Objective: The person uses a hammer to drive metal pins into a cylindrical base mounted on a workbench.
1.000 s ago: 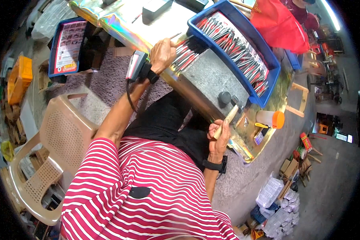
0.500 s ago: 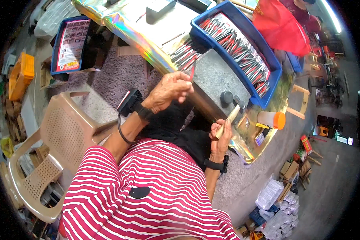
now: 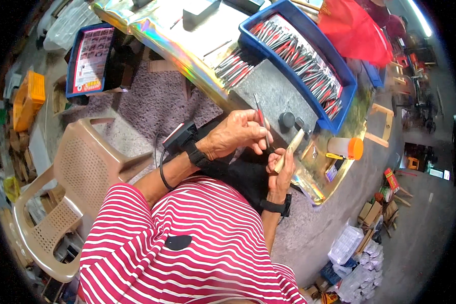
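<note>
In my left hand (image 3: 240,133) is a slim pointed tool (image 3: 261,115) in red and black, pinched between thumb and fingers, its thin tip pointing up and away. My right hand (image 3: 282,167) is wrapped round the pale wooden handle of a small hammer (image 3: 292,147), whose dark head lies over the near right corner of a grey slab (image 3: 268,91). A dark round knob-like piece (image 3: 287,120) stands on the slab beside the hammer head. Several similar slim tools (image 3: 234,68) lie in a pile at the slab's far left.
A blue bin (image 3: 295,71) full of red, black and silver tools stands behind the slab. To its right lie a red cloth or bag (image 3: 357,35) and an orange-lidded jar (image 3: 347,148). A tan plastic chair (image 3: 86,162) and another blue bin (image 3: 88,61) are at left.
My left hand has moved right and nearer me, from the tool pile toward my right hand, carrying the slim pointed tool. My right hand keeps the hammer in nearly the same place.
</note>
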Demonstrator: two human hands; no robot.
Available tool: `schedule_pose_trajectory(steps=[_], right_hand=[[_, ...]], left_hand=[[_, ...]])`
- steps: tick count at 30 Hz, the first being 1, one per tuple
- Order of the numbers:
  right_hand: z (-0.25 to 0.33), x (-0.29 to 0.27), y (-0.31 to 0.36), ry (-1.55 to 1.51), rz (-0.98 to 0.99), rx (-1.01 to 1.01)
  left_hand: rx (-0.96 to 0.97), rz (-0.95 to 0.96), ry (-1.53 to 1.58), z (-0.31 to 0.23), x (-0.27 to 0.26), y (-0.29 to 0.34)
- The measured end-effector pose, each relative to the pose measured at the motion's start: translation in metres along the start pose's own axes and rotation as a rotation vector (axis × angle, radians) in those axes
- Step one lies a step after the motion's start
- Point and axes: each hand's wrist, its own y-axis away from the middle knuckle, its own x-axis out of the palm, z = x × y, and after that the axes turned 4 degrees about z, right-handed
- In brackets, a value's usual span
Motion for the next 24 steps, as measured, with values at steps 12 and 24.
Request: schedule_pose_trajectory(steps=[12,24], right_hand=[[-0.001,-0.01,-0.003,-0.012,0.042,-0.012],[-0.002,-0.011,0.0,-0.03,0.042,0.018]], left_hand=[[0.094,-0.085,-0.061,-0.005,0.013,-0.004],[0.076,-0.069,-0.101,-0.011,0.021,-0.01]])
